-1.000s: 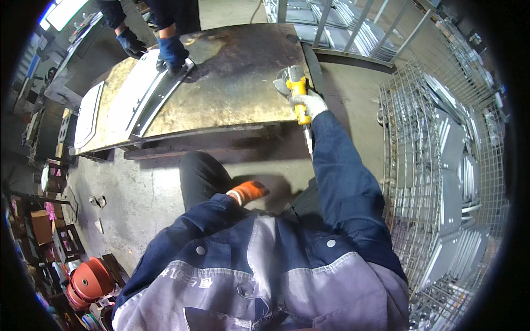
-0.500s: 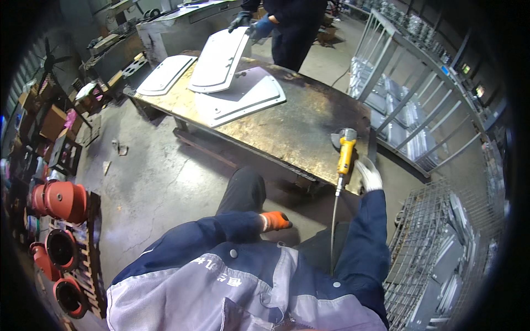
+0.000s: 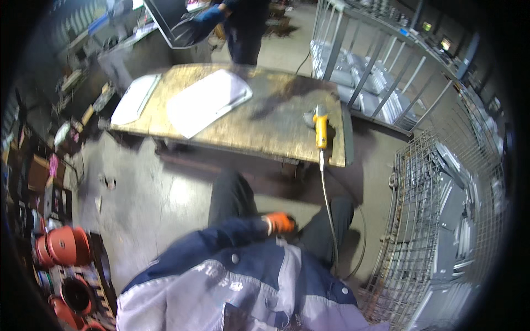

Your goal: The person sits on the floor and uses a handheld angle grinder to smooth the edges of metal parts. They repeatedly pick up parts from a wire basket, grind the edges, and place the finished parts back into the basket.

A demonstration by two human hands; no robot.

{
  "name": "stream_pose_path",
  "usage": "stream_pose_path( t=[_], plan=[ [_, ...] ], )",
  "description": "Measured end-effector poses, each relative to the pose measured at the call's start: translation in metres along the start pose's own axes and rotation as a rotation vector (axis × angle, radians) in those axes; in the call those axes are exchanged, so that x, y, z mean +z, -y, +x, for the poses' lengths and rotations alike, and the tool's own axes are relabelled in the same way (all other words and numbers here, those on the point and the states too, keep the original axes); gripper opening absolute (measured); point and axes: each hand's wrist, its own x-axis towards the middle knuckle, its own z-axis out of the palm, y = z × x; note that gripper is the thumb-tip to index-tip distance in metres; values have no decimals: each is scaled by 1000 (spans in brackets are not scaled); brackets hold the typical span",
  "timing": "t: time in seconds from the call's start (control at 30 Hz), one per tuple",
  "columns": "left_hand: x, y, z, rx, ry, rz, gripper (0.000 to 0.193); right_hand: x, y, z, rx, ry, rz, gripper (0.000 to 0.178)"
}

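My left hand [image 3: 280,223], in an orange glove, rests low in front of my body, between my legs. Its fingers turn away and blur, so whether it grips anything does not show. My right hand is out of sight. Nearest ahead of me, a yellow angle grinder [image 3: 321,130] lies on the worn table [image 3: 270,124] near its right end, its hose hanging toward me over the edge. Two white panels lie on the table: one panel [image 3: 207,100] around the middle left, another panel [image 3: 134,99] at the left end.
Across the table a co-worker [image 3: 243,33] in dark gloves holds up a dark-faced panel [image 3: 165,19]. A barred metal rack [image 3: 381,66] with stacked grey panels stands far right. Near right is a wire cage [image 3: 408,220] of metal pieces. Red round housings [image 3: 69,245] stand left.
My right hand, in a white glove beside the grinder before, has left the view. The co-worker has lifted the upper panel off the table toward the back left. My view has shifted.
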Motion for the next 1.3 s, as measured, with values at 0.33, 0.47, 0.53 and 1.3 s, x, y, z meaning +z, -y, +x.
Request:
stream_pose_path(
  t=[0.33, 0.47, 0.53, 1.3],
  plan=[
    [-37, 86, 49, -266, -37, 460, 48, -1, 19, 22, -187, 84, -50, 22],
    [-37, 64, 65, 248, 103, 645, 38, -8, -26, 52, -490, -104, -120, 18],
    [-29, 41, 63, -117, 170, 103, 36, -7, -26, 81, -423, -186, -132, 17],
    [-35, 19, 82, -571, 243, -391, 17, -314, -66, 132, 83, -721, -125, 62]
  ],
)
